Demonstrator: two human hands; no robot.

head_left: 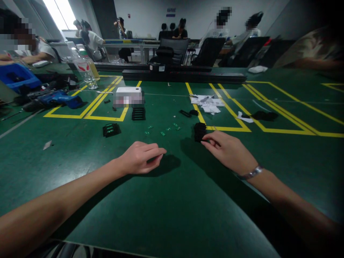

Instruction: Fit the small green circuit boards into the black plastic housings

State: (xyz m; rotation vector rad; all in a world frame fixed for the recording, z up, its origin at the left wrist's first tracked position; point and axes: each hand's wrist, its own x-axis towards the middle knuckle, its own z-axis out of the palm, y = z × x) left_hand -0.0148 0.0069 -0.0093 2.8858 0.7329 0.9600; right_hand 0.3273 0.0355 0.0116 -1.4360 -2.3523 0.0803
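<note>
Beginning at the far left, a blue bin [16, 76] is seen at the edge of the green table mat [172, 200]. A blue tool [63, 99] lies to its right, and a clear plastic bottle [86, 71] stands further back, beside yellow tape lines [107, 118]. A small scrap of paper [47, 144] is seen by itself on the mat, nearer the person. Further right, a black holder [111, 129] loaded with green parts is set just outside the taped box, and beyond it a white box [128, 94] is placed with a black ribbed block [138, 113] just in front. The left hand [141, 157] is held low over the bare mat, its fingers drawn together against the thumb; whether anything is pinched inside cannot be told. Ahead of it and slightly to the right, small green chips [162, 133] are scattered on the mat, near the fingertips but apart from them. Right of the chips, a black plastic stack [200, 129] is found beside a taped line. Its near edge is pinched between the thumb and forefinger of the right hand [228, 150], on whose wrist a metal bracelet [251, 173] is worn. Behind the stack, two small black pieces [189, 113] and a heap of white paper scraps [208, 103] are laid, and further right a dark flat item [264, 115] is seen within the taped lanes. Other people are seated at tables along the far side.
</note>
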